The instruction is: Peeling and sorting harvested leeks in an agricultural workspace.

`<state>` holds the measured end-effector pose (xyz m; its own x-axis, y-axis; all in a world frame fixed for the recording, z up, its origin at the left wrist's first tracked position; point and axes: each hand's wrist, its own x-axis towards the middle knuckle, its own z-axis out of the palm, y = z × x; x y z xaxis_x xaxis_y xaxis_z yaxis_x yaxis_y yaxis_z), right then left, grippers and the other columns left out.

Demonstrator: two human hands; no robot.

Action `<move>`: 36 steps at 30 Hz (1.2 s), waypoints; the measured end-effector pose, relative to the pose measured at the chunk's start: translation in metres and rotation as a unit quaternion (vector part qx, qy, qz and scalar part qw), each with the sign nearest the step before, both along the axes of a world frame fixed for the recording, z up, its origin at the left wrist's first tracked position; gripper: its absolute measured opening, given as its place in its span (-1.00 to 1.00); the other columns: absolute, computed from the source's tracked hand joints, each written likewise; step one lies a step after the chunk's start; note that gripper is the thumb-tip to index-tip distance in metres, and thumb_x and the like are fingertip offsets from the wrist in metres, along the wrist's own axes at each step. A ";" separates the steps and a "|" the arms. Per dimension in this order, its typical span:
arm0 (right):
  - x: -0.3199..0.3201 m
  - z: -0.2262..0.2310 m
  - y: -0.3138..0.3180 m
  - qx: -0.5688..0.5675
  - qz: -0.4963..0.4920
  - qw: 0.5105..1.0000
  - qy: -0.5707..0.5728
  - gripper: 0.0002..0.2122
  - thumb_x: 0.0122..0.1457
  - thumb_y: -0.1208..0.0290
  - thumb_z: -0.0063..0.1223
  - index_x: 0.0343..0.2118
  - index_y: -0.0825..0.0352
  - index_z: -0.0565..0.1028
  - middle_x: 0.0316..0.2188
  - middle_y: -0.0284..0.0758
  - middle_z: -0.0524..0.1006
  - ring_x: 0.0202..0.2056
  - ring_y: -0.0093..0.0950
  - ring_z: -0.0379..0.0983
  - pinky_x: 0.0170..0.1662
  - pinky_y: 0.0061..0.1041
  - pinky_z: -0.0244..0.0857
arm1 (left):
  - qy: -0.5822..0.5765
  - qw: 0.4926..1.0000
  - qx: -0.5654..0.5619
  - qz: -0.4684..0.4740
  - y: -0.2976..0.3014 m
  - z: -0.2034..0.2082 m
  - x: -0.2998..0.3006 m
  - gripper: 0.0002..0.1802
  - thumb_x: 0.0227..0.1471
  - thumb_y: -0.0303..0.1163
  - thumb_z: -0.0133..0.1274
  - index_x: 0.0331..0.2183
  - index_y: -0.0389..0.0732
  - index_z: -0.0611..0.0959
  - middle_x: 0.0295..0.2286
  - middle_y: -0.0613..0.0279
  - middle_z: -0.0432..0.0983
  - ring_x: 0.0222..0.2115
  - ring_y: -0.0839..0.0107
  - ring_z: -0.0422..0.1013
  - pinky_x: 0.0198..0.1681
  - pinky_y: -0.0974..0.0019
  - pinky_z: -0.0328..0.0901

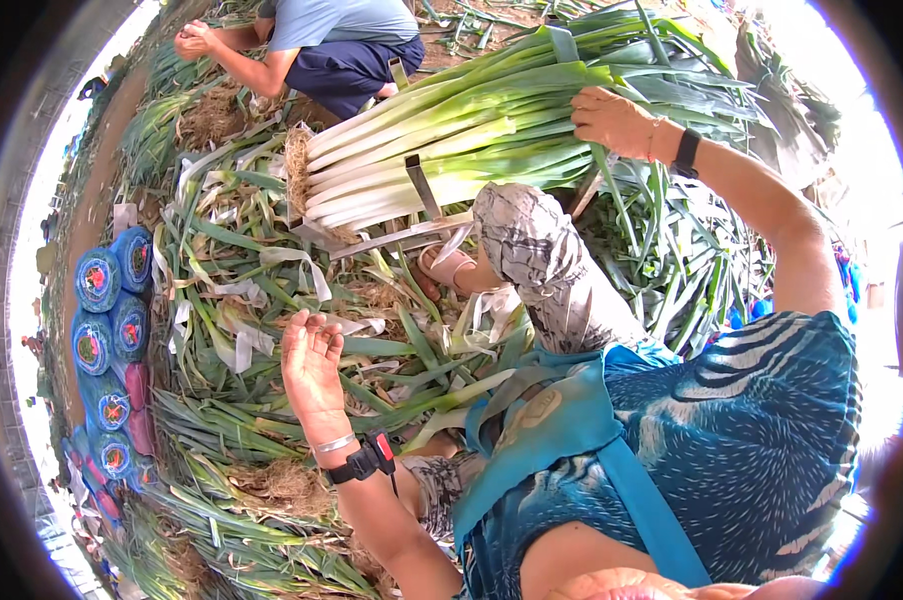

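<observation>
A large bundle of leeks [412,165] lies across a metal rack [424,188] in front of me, its white stalks and trimmed roots to the left and green leaves to the right. My right hand [617,122] rests on the green part, fingers bent round the leaves; what exactly lies under the palm is hidden. Lower and to the left, my left hand [312,365] is held palm up above loose leaves, its fingers slightly curled and apart, with nothing in it. A band and a black device with a red part [367,458] sit on the left wrist.
Loose leeks and stripped leaves [242,260] cover the ground. Blue wrapped rolls [112,340] are stacked at the left. Another person [342,55] crouches at the upper left, hands together. My bent knee [527,225] stands close to the rack. More leeks with roots [282,490] lie nearer me.
</observation>
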<state>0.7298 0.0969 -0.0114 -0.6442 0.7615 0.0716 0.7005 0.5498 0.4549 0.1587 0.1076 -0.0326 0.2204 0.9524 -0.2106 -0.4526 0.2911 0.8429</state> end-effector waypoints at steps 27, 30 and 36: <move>0.246 0.015 -0.034 -0.130 -0.290 0.348 0.882 -0.72 0.21 0.16 -0.01 -0.13 0.21 0.48 -0.18 -0.47 0.54 -0.20 -0.56 0.45 -0.18 -0.52 0.30 | 0.041 0.999 -0.007 0.018 -0.003 0.007 0.003 -0.63 0.12 -0.25 -0.05 -0.05 -0.20 0.47 -0.20 0.18 0.43 -0.24 0.32 0.40 -0.16 0.30 0.34; 0.321 0.047 -0.102 0.067 -0.422 0.320 0.846 -0.78 0.21 0.27 -0.04 -0.19 0.27 0.52 -0.32 -0.48 0.57 -0.33 -0.49 0.49 -0.30 -0.53 0.35 | 0.004 1.000 -0.014 -0.011 0.003 -0.011 0.016 -0.64 0.12 -0.27 -0.04 -0.06 -0.20 0.48 -0.21 0.19 0.44 -0.24 0.32 0.40 -0.16 0.31 0.34; 0.169 0.085 -0.086 0.498 -0.326 0.651 0.470 -0.72 0.07 0.48 0.02 -0.10 0.25 0.49 -0.17 -0.30 0.48 -0.15 -0.37 0.40 -0.08 -0.48 0.26 | 0.042 0.998 -0.023 0.037 -0.014 0.013 0.004 -0.68 0.12 -0.32 -0.02 -0.09 -0.20 0.51 -0.26 0.18 0.49 -0.30 0.34 0.44 -0.20 0.33 0.35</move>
